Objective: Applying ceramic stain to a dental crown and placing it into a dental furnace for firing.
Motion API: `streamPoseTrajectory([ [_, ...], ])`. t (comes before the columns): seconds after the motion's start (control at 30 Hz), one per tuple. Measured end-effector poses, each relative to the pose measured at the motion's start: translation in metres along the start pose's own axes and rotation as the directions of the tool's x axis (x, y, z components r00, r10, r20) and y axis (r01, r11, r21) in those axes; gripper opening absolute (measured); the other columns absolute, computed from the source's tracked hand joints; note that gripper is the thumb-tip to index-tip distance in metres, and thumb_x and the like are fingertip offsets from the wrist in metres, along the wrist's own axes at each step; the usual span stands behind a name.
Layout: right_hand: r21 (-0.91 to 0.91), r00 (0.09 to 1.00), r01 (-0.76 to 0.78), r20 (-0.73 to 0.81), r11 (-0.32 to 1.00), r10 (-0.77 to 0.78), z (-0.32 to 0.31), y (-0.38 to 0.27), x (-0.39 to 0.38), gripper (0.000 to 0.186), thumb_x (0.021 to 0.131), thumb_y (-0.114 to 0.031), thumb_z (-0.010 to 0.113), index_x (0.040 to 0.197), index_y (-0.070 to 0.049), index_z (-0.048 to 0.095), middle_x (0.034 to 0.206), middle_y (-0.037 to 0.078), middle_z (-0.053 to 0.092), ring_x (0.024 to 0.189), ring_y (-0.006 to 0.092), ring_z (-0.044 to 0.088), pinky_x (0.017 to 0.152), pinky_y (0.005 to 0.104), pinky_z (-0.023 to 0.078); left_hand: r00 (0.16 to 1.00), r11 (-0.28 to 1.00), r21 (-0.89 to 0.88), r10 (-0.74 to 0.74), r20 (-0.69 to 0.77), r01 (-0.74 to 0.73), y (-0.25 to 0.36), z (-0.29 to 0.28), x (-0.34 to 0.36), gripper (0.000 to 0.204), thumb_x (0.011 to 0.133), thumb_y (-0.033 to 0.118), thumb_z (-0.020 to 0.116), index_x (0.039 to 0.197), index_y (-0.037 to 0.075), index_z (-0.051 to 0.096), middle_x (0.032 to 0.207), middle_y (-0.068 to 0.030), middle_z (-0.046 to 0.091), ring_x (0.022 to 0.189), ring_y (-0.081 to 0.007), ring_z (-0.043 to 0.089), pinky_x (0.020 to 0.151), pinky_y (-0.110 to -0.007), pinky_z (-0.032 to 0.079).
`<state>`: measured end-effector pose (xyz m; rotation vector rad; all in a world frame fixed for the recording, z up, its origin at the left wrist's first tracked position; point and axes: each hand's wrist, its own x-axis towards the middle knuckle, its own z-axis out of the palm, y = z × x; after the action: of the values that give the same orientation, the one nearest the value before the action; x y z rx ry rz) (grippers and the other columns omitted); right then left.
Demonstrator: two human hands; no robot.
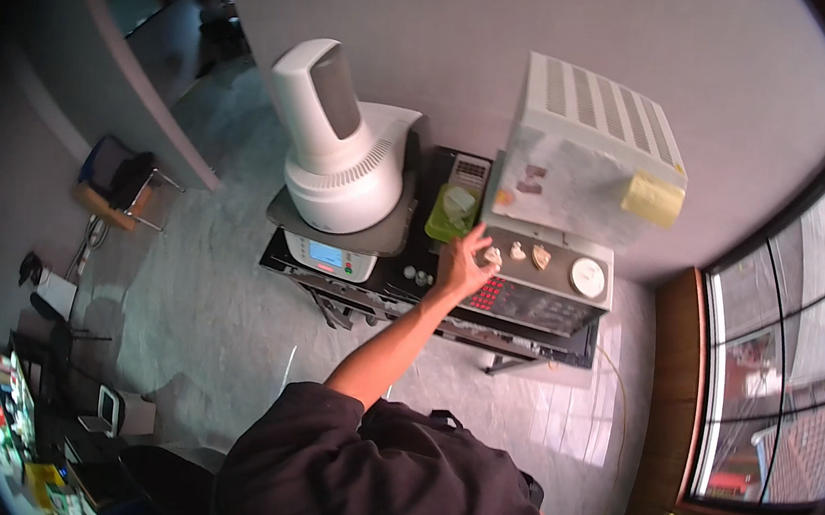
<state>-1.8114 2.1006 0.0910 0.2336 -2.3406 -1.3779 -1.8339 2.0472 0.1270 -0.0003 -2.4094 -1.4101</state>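
Observation:
My left hand reaches over the flat top of a dark-fronted box unit with red lit digits. Its thumb and fingers close around a small cream-coloured, dental-cast-like piece at the near left of that top. To its right lie two similar pieces, a small pale one and a larger tan one. A round white disc rests at the right end. Just beyond my hand, a green tray holds something whitish. My right hand is out of the picture.
A large white machine with a screen stands left on the black table; small round pieces lie beside it. Behind the box unit rises a pale vented cabinet with a yellow block. A window is right, a chair far left.

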Motion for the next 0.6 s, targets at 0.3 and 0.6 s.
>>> streamPoseTrajectory([
  [0.3, -0.162, 0.992, 0.078, -0.083, 0.984, -0.092, -0.039, 0.019, 0.018, 0.077, 0.078, -0.008, 0.091, 0.147, -0.005, 0.059, 0.149, 0.014, 0.06, 0.114, 0.0198, 0.069, 0.088, 0.0325, 0.059, 0.979, 0.993, 0.055, 0.11, -0.171, -0.102, -0.002, -0.006, -0.015, 0.085, 0.069, 0.02, 0.094, 0.144, 0.001, 0.058, 0.12, -0.0095, 0.078, 0.084, -0.0239, 0.069, 0.086, -0.037, 0.058],
  [0.6, -0.129, 0.997, -0.001, -0.074, 0.992, -0.009, -0.046, 0.022, 0.001, 0.078, 0.075, -0.007, 0.093, 0.146, -0.001, 0.06, 0.12, 0.007, 0.073, 0.103, 0.0146, 0.068, 0.085, 0.0303, 0.056, 0.963, 0.986, 0.059, 0.167, -0.213, -0.158, 0.004, -0.014, -0.024, 0.086, 0.072, 0.021, 0.093, 0.147, 0.005, 0.055, 0.113, -0.0102, 0.079, 0.084, -0.0261, 0.068, 0.085, -0.041, 0.056],
])
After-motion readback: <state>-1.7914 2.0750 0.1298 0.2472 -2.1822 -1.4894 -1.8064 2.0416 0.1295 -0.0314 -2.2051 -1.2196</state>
